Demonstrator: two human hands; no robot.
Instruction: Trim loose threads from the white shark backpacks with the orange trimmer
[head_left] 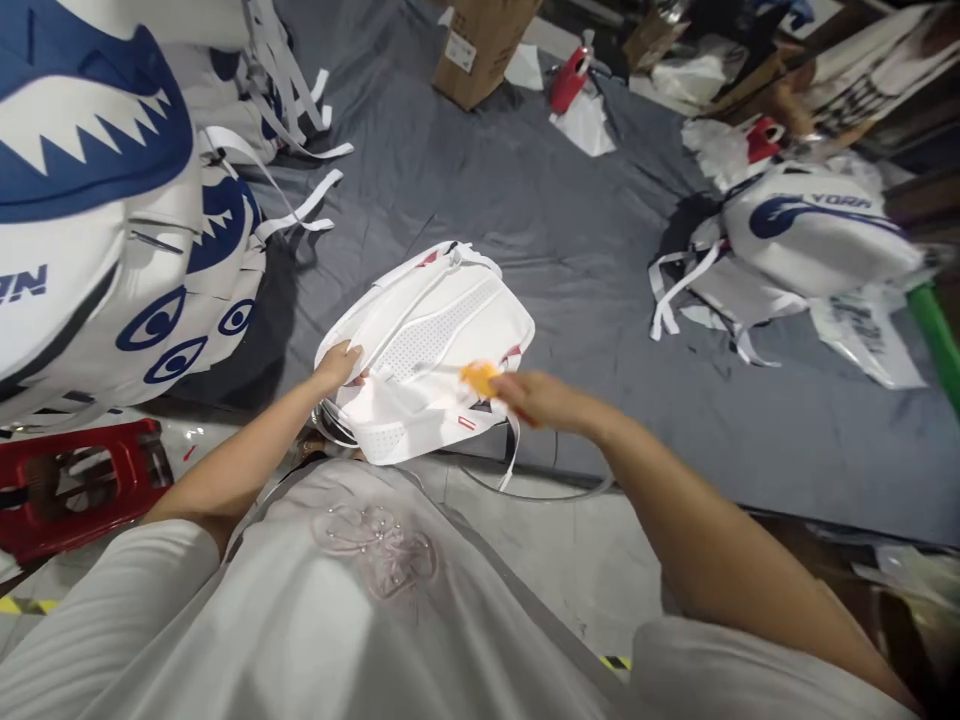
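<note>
left hand (339, 362) fingers clamp white mesh-panelled backpack (427, 355) edge | right hand (541, 398) fingers pinch small orange cloth-like piece (480, 377), blurred | you: keep pack pinned flat, wipe short strokes

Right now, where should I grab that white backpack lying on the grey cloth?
Probably the near left edge of the white backpack, where the left hand already rests. It lies back-panel up on the grey cloth, so come from the near side and pinch that edge. The right hand holds something orange.
</note>
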